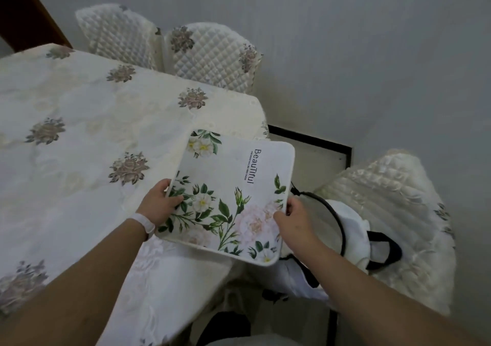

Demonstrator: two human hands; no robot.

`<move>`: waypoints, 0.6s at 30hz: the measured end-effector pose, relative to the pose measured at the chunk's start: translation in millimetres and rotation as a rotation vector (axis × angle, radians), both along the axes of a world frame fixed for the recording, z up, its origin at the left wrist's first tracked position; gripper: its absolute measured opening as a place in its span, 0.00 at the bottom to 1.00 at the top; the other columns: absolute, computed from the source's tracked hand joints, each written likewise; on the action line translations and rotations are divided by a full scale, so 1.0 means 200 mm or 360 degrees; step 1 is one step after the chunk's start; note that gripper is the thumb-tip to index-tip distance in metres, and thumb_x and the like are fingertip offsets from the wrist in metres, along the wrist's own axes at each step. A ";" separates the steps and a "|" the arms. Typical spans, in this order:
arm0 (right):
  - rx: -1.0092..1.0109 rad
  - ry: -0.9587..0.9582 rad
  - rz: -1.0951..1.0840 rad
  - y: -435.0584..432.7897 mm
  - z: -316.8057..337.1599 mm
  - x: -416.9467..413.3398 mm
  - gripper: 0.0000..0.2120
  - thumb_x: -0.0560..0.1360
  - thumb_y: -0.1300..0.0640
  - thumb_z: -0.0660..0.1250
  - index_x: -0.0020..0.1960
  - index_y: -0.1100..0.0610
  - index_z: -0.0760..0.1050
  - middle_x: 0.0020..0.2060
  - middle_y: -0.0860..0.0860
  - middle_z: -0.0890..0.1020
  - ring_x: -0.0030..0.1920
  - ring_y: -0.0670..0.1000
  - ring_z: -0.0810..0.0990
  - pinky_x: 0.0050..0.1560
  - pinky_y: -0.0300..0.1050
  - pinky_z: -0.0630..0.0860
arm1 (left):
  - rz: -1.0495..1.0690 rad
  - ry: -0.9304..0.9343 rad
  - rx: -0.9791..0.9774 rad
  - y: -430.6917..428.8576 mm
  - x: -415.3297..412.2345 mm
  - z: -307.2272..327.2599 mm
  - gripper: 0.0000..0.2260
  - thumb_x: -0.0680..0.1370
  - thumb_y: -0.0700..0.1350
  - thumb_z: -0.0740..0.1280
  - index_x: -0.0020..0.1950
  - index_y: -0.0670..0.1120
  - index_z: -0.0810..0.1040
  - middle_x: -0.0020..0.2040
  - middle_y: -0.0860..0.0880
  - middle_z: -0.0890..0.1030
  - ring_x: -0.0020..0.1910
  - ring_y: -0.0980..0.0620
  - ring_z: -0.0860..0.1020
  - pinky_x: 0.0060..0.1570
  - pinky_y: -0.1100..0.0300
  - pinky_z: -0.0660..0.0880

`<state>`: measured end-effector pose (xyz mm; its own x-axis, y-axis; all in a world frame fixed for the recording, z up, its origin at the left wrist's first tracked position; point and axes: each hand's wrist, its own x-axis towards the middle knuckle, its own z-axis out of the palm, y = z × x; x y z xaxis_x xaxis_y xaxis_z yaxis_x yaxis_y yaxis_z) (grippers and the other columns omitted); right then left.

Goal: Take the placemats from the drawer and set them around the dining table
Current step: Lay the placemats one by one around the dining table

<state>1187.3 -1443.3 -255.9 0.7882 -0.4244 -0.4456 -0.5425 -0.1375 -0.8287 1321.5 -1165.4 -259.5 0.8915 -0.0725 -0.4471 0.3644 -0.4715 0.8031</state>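
Both forearms low in view; left hand & right hand pinch floral placemat edges, over dining table corner w/ floral cloth; quilted chairs vs grey wall.

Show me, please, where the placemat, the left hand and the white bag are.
placemat (228, 183): head view, its plain white middle.
left hand (159, 205): head view, the back of the hand.
white bag (356, 228): head view, white fabric beside the black strap.
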 end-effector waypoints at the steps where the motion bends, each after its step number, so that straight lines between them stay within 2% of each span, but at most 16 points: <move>1: -0.0002 0.0022 -0.0002 0.02 -0.02 0.06 0.07 0.76 0.63 0.65 0.52 0.53 0.75 0.44 0.51 0.83 0.44 0.53 0.84 0.45 0.54 0.83 | -0.0019 0.0013 0.0014 0.03 0.06 -0.02 0.09 0.76 0.39 0.70 0.52 0.52 0.77 0.49 0.43 0.84 0.46 0.41 0.83 0.49 0.40 0.80; 5: -0.0009 0.0088 -0.0016 0.11 -0.10 0.24 0.07 0.76 0.64 0.64 0.52 0.54 0.74 0.43 0.49 0.82 0.43 0.51 0.82 0.35 0.43 0.77 | -0.0083 0.0040 0.0076 0.12 0.26 -0.08 0.11 0.76 0.40 0.70 0.56 0.51 0.76 0.50 0.45 0.83 0.46 0.42 0.83 0.49 0.42 0.80; 6: 0.0013 0.0116 -0.0011 0.14 -0.13 0.29 0.08 0.76 0.64 0.64 0.53 0.54 0.74 0.44 0.50 0.83 0.44 0.51 0.83 0.36 0.43 0.79 | -0.0099 0.0053 0.0092 0.15 0.31 -0.08 0.11 0.76 0.40 0.70 0.56 0.50 0.76 0.49 0.45 0.83 0.46 0.42 0.83 0.49 0.43 0.80; 8: 0.0026 0.0164 -0.0003 0.17 -0.17 0.34 0.07 0.76 0.62 0.65 0.53 0.53 0.74 0.47 0.51 0.83 0.46 0.52 0.83 0.43 0.51 0.83 | -0.0127 0.0071 0.0106 0.18 0.37 -0.09 0.11 0.77 0.40 0.69 0.58 0.49 0.75 0.48 0.47 0.82 0.45 0.44 0.82 0.47 0.46 0.80; 10: 0.0008 0.0221 0.0018 0.21 -0.22 0.39 0.07 0.75 0.60 0.65 0.52 0.53 0.74 0.47 0.52 0.83 0.47 0.53 0.83 0.48 0.56 0.83 | -0.0140 0.0065 0.0146 0.22 0.42 -0.11 0.11 0.77 0.39 0.69 0.57 0.49 0.75 0.46 0.49 0.81 0.44 0.45 0.81 0.47 0.49 0.80; 14: -0.0048 0.0279 0.0101 0.28 -0.26 0.45 0.05 0.76 0.60 0.65 0.51 0.53 0.73 0.47 0.54 0.82 0.48 0.54 0.82 0.51 0.56 0.81 | -0.0161 0.0035 0.0208 0.30 0.47 -0.17 0.10 0.76 0.38 0.69 0.55 0.48 0.76 0.48 0.45 0.82 0.45 0.43 0.82 0.48 0.47 0.80; 17: -0.0072 0.0328 0.0163 0.29 -0.27 0.48 0.05 0.76 0.60 0.65 0.51 0.55 0.72 0.48 0.56 0.81 0.49 0.56 0.81 0.48 0.52 0.79 | -0.0170 -0.0011 0.0266 0.30 0.49 -0.19 0.08 0.76 0.37 0.69 0.53 0.48 0.76 0.44 0.48 0.81 0.42 0.46 0.80 0.40 0.56 0.77; 18: -0.0080 0.0340 0.0172 0.28 -0.29 0.49 0.04 0.76 0.60 0.65 0.50 0.56 0.72 0.48 0.57 0.81 0.49 0.57 0.81 0.48 0.52 0.79 | -0.0166 -0.0019 0.0276 0.29 0.49 -0.21 0.09 0.76 0.37 0.69 0.53 0.48 0.76 0.45 0.48 0.80 0.42 0.47 0.79 0.40 0.57 0.76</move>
<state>1284.7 -1386.4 -314.0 0.7205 -0.3682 -0.5876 -0.6845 -0.2424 -0.6875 1419.7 -1106.4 -300.8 0.8884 -0.0878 -0.4505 0.2972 -0.6378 0.7105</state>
